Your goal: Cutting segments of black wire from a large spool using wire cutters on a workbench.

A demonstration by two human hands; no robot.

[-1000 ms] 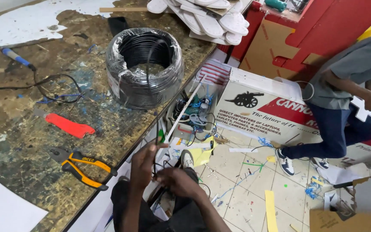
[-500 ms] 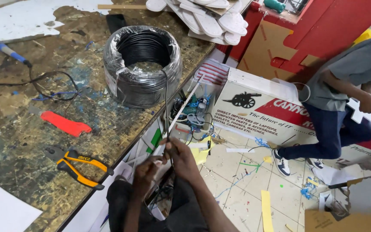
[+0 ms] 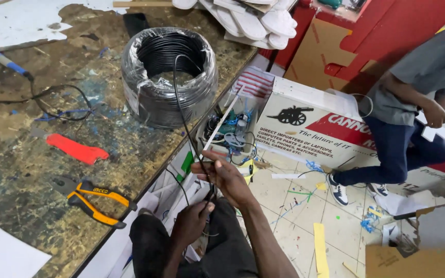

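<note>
Left hand [image 3: 194, 222] low, fingers pinched shut, right hand [image 3: 223, 174] just above it, fingers curled closed

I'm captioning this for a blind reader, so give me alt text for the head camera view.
A seated person's right hand and left hand pinch a thin black cable running from a plastic-wrapped black cable coil on a worn wooden workbench. Orange-handled pliers and a red flat plastic piece lie nearby; another person crouches on the littered tiled floor.
</note>
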